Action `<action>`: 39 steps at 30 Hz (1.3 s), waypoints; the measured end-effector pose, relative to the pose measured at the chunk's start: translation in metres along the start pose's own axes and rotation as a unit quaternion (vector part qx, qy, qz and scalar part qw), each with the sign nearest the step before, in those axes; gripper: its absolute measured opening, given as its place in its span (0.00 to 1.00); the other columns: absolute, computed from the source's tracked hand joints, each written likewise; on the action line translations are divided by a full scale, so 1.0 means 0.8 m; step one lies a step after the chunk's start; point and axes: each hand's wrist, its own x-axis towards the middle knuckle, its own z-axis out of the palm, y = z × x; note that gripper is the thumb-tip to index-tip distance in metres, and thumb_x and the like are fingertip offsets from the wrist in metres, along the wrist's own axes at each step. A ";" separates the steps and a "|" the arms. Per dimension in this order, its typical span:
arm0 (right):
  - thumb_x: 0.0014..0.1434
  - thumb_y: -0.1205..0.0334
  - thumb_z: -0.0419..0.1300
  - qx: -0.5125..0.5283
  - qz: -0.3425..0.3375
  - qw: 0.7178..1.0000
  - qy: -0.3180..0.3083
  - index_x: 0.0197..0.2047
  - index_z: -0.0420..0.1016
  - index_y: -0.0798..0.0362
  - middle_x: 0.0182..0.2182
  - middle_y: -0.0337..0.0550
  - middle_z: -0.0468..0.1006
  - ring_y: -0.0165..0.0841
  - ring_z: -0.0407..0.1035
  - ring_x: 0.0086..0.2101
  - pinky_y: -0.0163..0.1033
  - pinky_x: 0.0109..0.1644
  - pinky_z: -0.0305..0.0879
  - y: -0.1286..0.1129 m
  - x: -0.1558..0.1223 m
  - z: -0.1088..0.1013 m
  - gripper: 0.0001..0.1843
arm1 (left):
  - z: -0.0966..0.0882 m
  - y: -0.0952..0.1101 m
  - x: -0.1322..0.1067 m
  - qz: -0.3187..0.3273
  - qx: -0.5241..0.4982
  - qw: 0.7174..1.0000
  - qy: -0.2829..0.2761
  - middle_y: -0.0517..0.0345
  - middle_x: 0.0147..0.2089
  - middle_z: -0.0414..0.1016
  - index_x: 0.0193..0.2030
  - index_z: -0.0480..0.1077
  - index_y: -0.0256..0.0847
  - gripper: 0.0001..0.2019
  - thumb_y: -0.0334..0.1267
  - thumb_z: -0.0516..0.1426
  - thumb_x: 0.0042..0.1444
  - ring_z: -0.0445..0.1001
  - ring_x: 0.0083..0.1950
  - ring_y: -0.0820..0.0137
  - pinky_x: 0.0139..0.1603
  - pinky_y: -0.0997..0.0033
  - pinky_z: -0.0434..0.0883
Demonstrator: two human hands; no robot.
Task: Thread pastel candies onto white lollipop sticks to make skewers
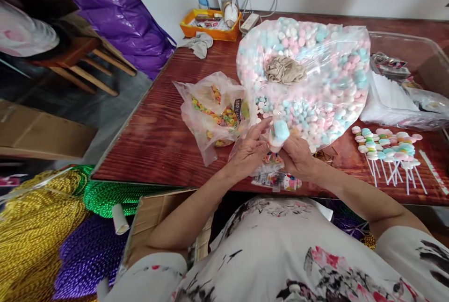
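Observation:
Between my hands is a marshmallow stick [279, 133], a blue-topped stack that seems to be in clear wrap. My left hand [248, 150] grips it from the left, fingers closed round its side. My right hand [299, 154] closes on its lower right, and the fingertips are partly hidden. Below my hands, small clear printed packets [275, 180] lie at the table's front edge. A big clear bag of pastel marshmallows [315, 91] lies just beyond, with a crumpled beige cloth [285, 69] on top. Left of it sits an open bag of coloured ring candies [219, 115].
Finished-looking marshmallow sticks [389, 145] lie at the right beside a thin white strip [433, 171]. Behind them stands a clear plastic tub [407, 119]. An orange tray [210, 33] and a grey rag [199, 45] are at the back left. Bead strands [35, 227] hang or lie below left.

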 end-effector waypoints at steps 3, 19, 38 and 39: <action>0.66 0.66 0.49 -0.127 -0.121 0.984 0.043 0.36 0.68 0.53 0.28 0.45 0.69 0.36 0.61 0.30 0.42 0.36 0.59 0.005 -0.001 0.008 0.09 | 0.003 -0.008 -0.025 -0.116 -0.162 0.980 -0.013 0.52 0.59 0.72 0.70 0.59 0.50 0.35 0.47 0.64 0.57 0.73 0.53 0.66 0.52 0.69 0.72; 0.65 0.66 0.55 -0.118 -0.268 0.956 -0.027 0.44 0.74 0.50 0.35 0.46 0.79 0.34 0.63 0.32 0.43 0.35 0.51 -0.014 0.017 0.078 0.08 | -0.022 -0.026 -0.136 -0.239 -0.451 0.860 0.020 0.53 0.35 0.81 0.45 0.75 0.35 0.24 0.46 0.72 0.45 0.81 0.36 0.65 0.41 0.62 0.79; 0.56 0.68 0.55 0.187 0.026 0.909 -0.372 0.28 0.71 0.54 0.22 0.39 0.71 0.31 0.61 0.25 0.38 0.30 0.51 -0.055 0.017 0.131 0.07 | -0.043 -0.065 -0.198 -0.035 0.316 0.938 0.140 0.55 0.27 0.69 0.25 0.66 0.40 0.10 0.38 0.57 0.56 0.69 0.31 0.68 0.36 0.68 0.67; 0.56 0.66 0.56 0.263 0.128 0.870 -0.396 0.28 0.70 0.54 0.20 0.37 0.70 0.29 0.60 0.23 0.37 0.29 0.52 -0.062 0.008 0.145 0.06 | -0.050 -0.065 -0.210 -0.026 0.385 0.914 0.128 0.53 0.27 0.70 0.26 0.67 0.40 0.09 0.37 0.55 0.56 0.70 0.32 0.67 0.38 0.67 0.68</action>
